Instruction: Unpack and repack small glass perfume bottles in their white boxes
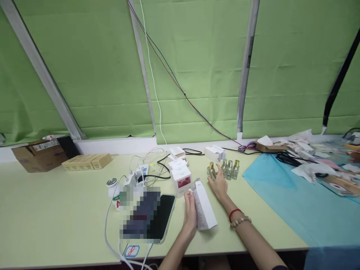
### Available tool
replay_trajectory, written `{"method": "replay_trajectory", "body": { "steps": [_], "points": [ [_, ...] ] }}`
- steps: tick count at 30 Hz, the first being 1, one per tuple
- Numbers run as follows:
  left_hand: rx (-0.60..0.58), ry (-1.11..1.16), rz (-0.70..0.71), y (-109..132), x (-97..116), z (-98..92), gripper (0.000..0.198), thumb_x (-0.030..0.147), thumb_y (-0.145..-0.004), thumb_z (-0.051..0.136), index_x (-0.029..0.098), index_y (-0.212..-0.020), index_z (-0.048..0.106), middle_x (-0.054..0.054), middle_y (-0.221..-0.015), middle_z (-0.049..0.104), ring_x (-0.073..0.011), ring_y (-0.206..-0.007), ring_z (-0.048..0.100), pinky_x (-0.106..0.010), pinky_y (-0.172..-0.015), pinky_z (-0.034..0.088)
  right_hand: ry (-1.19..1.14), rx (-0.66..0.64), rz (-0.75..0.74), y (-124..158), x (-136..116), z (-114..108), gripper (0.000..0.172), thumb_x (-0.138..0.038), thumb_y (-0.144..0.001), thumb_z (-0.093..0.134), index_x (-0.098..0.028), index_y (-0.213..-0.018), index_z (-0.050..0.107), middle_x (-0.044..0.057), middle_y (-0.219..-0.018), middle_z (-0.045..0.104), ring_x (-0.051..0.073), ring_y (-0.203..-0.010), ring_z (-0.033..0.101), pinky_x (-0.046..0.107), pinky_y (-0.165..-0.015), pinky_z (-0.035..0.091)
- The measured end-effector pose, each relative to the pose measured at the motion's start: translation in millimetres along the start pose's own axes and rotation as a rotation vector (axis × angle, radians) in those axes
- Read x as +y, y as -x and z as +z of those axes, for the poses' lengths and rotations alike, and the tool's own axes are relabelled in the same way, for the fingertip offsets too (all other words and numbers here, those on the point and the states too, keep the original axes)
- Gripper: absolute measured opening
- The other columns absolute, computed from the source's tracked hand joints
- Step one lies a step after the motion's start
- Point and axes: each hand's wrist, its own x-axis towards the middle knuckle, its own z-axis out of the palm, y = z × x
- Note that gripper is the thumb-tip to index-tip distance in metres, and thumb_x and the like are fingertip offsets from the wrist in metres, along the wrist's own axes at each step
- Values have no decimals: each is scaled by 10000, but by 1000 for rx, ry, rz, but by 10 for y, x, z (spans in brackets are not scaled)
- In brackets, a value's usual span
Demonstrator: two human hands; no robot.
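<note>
My left hand (190, 214) is closed on the left side of a tall white carton (204, 208), whose top flap stands up at the far end. My right hand (219, 184) reaches to a small clear glass bottle (210, 171) with a gold cap, its thumb and fingers around it. Several more such glass bottles (230, 170) stand in a row just right of those fingers. Beyond my left hand is a line of white boxes (180, 176), the nearest with a dark red picture on its front. Another white box (215, 153) lies behind the bottles.
A phone (168, 213) lies at the left near white cables, a power strip (132, 180) and a white jar (114, 193). Tan boxes (87, 162) and a brown carton (42, 155) stand far left. Blue sheeting (281, 198) and clutter (315, 161) cover the right side.
</note>
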Motion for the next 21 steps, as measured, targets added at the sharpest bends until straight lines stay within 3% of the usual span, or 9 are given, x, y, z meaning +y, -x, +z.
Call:
{"method": "replay_trajectory", "body": {
  "steps": [5, 9, 12, 15, 18, 21],
  "points": [
    [141, -140, 128, 76, 46, 33, 520, 666, -798, 298, 193, -1010, 337, -61, -1025, 523, -128, -915, 522, -273, -843, 421, 60, -102, -85, 189, 17, -189, 714, -346, -776, 453, -254, -1427, 175, 68, -1193, 532, 204, -848, 598, 307, -722, 408],
    [262, -233, 275, 89, -49, 17, 422, 573, -833, 342, 178, -981, 340, -81, -1026, 498, -131, -914, 519, -285, -811, 439, 129, -157, -173, 246, 33, -405, 689, -311, -742, 476, -244, -1396, 270, 59, -1103, 586, 211, -856, 599, 303, -741, 403],
    [344, -411, 585, 75, -124, 17, 265, 406, -859, 407, 176, -988, 380, -83, -1029, 479, -137, -1008, 504, -299, -857, 439, 87, -133, -267, 219, 43, -557, 605, -405, -780, 490, -258, -1352, 359, 44, -1122, 575, 197, -942, 582, 290, -768, 412],
    [394, -670, 930, 86, -113, 43, 198, 184, -850, 420, 182, -1048, 427, -114, -1190, 415, -146, -1189, 429, -317, -938, 415, 5, -162, -406, 176, 65, -658, 456, -468, -859, 417, -265, -1264, 467, 19, -1137, 570, 161, -1040, 550, 268, -821, 413],
    [435, -979, 1067, 146, -48, 88, 326, 70, -790, 461, 187, -1093, 494, -139, -1308, 336, -210, -1284, 337, -357, -962, 381, -51, -207, -437, 167, 102, -698, 382, -437, -893, 380, -240, -1188, 521, 7, -1105, 588, 126, -993, 572, 236, -774, 422],
    [443, -1078, 1203, 228, -14, 133, 347, 48, -734, 537, 202, -1044, 562, -120, -1245, 413, -220, -1237, 371, -341, -947, 344, -48, -177, -399, 205, 136, -710, 368, -436, -887, 393, -216, -1146, 534, 13, -1094, 591, 117, -903, 596, 227, -701, 427]
  ]
}}
